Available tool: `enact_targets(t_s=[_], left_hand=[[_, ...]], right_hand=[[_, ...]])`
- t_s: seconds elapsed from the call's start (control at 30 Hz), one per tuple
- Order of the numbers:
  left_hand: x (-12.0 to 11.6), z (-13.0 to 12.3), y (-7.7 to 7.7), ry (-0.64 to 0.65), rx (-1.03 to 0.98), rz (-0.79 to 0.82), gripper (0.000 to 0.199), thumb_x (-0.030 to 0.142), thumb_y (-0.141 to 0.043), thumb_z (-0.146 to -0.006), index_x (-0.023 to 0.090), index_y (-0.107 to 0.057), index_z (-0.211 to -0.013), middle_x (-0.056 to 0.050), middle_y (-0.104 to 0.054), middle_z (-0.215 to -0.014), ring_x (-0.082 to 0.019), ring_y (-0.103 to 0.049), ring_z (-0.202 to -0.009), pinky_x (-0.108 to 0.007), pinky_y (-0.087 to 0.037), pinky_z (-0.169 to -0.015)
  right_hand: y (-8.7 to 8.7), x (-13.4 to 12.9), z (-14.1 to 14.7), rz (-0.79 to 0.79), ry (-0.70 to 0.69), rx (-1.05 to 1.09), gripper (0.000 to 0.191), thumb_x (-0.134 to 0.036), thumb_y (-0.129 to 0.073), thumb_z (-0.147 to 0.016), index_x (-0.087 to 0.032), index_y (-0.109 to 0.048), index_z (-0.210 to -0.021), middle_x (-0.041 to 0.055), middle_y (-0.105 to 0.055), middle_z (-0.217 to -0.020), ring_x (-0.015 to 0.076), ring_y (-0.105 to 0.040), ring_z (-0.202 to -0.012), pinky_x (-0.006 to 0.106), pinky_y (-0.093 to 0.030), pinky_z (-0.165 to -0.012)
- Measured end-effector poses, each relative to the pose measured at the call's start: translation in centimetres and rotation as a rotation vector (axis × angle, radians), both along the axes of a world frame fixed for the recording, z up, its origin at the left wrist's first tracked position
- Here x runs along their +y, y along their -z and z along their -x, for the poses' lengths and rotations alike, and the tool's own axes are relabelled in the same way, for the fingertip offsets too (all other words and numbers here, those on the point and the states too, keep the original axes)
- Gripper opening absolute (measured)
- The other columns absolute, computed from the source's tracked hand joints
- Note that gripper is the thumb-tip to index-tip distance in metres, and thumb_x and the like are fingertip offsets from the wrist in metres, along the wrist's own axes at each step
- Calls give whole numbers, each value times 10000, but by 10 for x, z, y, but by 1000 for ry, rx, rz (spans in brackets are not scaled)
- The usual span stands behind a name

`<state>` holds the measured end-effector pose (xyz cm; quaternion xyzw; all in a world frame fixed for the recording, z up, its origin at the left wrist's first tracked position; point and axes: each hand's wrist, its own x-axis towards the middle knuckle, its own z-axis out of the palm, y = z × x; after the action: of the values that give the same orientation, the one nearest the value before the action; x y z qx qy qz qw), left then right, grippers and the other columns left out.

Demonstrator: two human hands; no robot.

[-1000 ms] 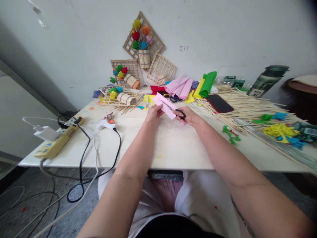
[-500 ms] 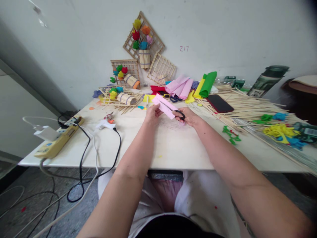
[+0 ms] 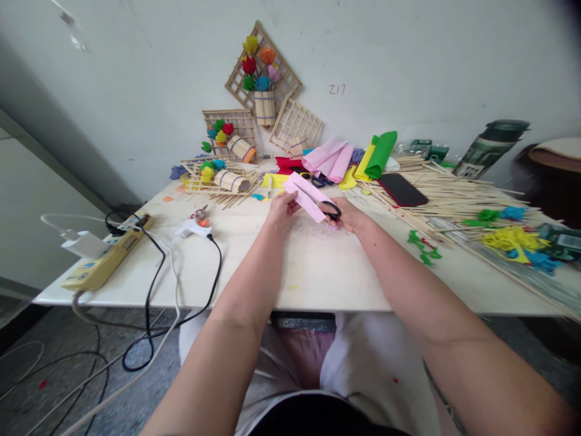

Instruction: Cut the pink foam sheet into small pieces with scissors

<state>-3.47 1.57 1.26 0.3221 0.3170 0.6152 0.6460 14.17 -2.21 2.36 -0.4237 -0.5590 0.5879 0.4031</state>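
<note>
Fingers of the left hand (image 3: 283,209) pinched pink paper (image 3: 307,204) above the counter (image 3: 327,269); those of the right hand (image 3: 349,215) gripped scissors (image 3: 336,208) against it. Slack paper could have buckled, sending the cut crooked. Beyond lay pink rolls (image 3: 341,165)

The left hand (image 3: 284,209) is hiding part of the pink sheet (image 3: 307,204), the right hand (image 3: 347,215) part of the scissors (image 3: 338,211), and the frame's right edge is cropping a green container (image 3: 561,241).
</note>
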Motion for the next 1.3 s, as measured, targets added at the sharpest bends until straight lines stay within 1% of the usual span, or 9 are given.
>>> enact_targets(t_s=[0.17, 0.37, 0.57, 0.73, 0.87, 1.07, 1.2, 1.3], left_hand=[[-2, -3, 0, 20, 5, -2, 99, 89, -669, -686, 139, -597, -732, -20, -674, -679, -127, -645, -637, -312, -536, -805], [-1, -4, 2, 41, 12, -20, 128, 98, -688, -675, 141, -572, -710, 0, -650, -644, -112, -630, -607, -311, -533, -792], [0, -3, 3, 45, 16, -26, 146, 116, -710, -665, 143, -580, -727, -8, -659, -672, -133, -652, -668, -328, -522, -831], [-3, -4, 2, 37, 17, -21, 169, 124, -724, -659, 148, -575, -733, -9, -668, -684, -152, -671, -740, -347, -518, -871], [-3, -4, 1, 34, 17, -20, 143, 118, -705, -679, 145, -585, -753, -16, -681, -702, -140, -671, -713, -334, -531, -855], [-4, -4, 0, 27, 14, -4, 115, 109, -687, -693, 137, -593, -754, -29, -681, -710, -148, -676, -722, -337, -530, -851], [-5, -4, -1, 25, 16, -2, 70, 94, -651, -712, 131, -604, -746, -34, -685, -710, -150, -675, -723, -338, -525, -862], [-5, -5, -2, 17, 5, 15, 64, 98, -625, -717, 135, -607, -766, -36, -687, -707, -157, -676, -714, -343, -529, -854]], right_hand=[[2, 2, 0, -16, 6, -8, 400, -448, -771, -643, -141, -516, -623, -26, -495, -435, 55, -397, -296, 179, -226, -265], [0, 0, 3, -14, 4, 10, 422, -476, -775, -610, -140, -520, -616, -27, -487, -408, 52, -370, -278, 175, -184, -256], [-1, -2, 4, -18, 29, 15, 451, -492, -794, -567, -148, -504, -589, -33, -470, -385, 47, -347, -269, 177, -180, -250], [2, 2, 4, -49, 44, 23, 452, -495, -790, -586, -154, -494, -581, -36, -462, -385, 47, -351, -277, 178, -191, -254], [3, 3, 4, -58, 39, 18, 431, -478, -786, -615, -154, -502, -599, -39, -466, -403, 44, -356, -289, 176, -203, -259], [3, 3, 4, -72, 42, -2, 424, -481, -777, -638, -157, -505, -605, -44, -461, -413, 40, -350, -294, 173, -199, -260], [4, 4, 4, -67, 50, -15, 395, -453, -762, -669, -155, -509, -612, -44, -461, -412, 39, -346, -292, 170, -205, -260], [4, 5, 4, -65, 42, -10, 390, -439, -770, -662, -153, -509, -620, -47, -458, -412, 35, -342, -291, 165, -200, -259]])
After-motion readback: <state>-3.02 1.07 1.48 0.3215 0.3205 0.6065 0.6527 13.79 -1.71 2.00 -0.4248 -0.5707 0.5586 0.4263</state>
